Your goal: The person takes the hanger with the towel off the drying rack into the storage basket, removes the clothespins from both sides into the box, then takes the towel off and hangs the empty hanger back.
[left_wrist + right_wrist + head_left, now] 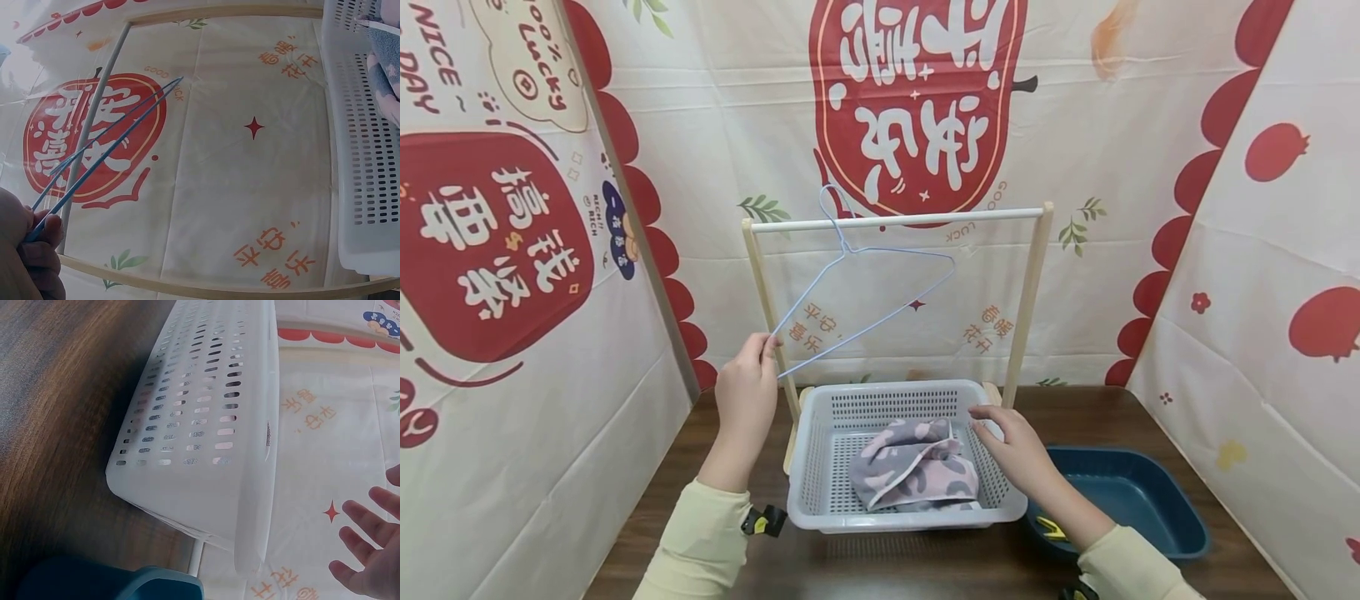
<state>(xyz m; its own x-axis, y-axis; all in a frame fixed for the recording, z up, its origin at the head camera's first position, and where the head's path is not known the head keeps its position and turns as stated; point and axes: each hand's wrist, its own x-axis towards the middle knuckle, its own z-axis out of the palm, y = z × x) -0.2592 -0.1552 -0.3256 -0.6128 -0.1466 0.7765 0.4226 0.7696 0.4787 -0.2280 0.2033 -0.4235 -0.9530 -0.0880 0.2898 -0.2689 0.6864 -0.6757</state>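
My left hand point(748, 400) grips one lower corner of a blue wire clothes hanger point(880, 315), which is tilted with its hook up by the rod. Whether the hook rests on the white rod point(917, 220) of the wooden drying rack point(1030, 300) I cannot tell. In the left wrist view, fingers and thumb close around the hanger point(103, 165). Over the right rim of the white perforated basket point(808, 467) hovers my right hand point(1018, 450), holding nothing, its fingers spread in the right wrist view. A folded pink and grey patterned cloth point(917, 471) lies in the basket.
To the right of the basket stands a dark blue basin point(1150, 492), with a yellow clip point(1051, 528) at its left side, partly behind the right forearm. All of this is on a brown wooden table point(1075, 408). Printed cloth walls point(715, 100) surround it.
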